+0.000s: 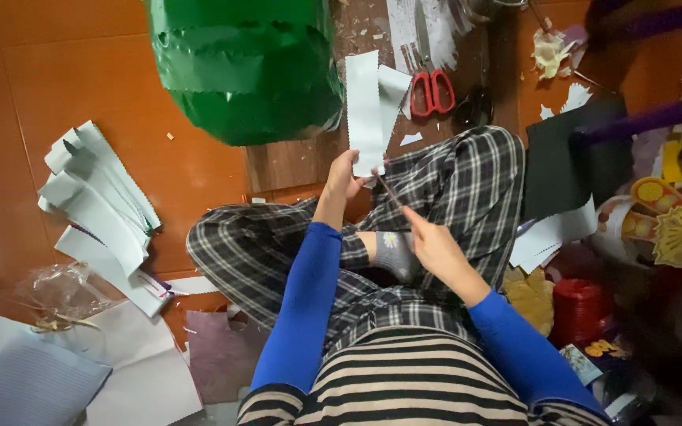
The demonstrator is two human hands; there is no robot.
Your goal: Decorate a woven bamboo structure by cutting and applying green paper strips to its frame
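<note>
The person is sitting cross-legged on the orange floor (80,71), holding up a white paper strip (366,110) with a zigzag-cut edge. The left hand (346,175) is pinching the strip's lower end between thumb and fingers, keeping it upright just above the knees. The right hand (434,244) is closed around a thin dark tool (389,192), most likely a small blade or pair of scissors, though it is too slim for me to tell which. Its tip is meeting the strip's bottom edge right beside the left thumb.

Judging by what is lying around, the work is well under way. A pile of similar cut white strips (100,197) is lying well apart on the floor to the person's left, with larger white sheets (132,355) nearer the body. A big round form (246,71) is standing ahead of the knees, already covered in layered bands of green paper with the same zigzag edges. The strip in hand seems only just started at its lower end, so I would say trimming is left on this piece.

Red-handled scissors (432,91) are lying unused on the wooden board (294,162) beyond the strip, among paper scraps. A black sheet (566,158) and colourful decorations (672,225) are crowding the person's right side.
</note>
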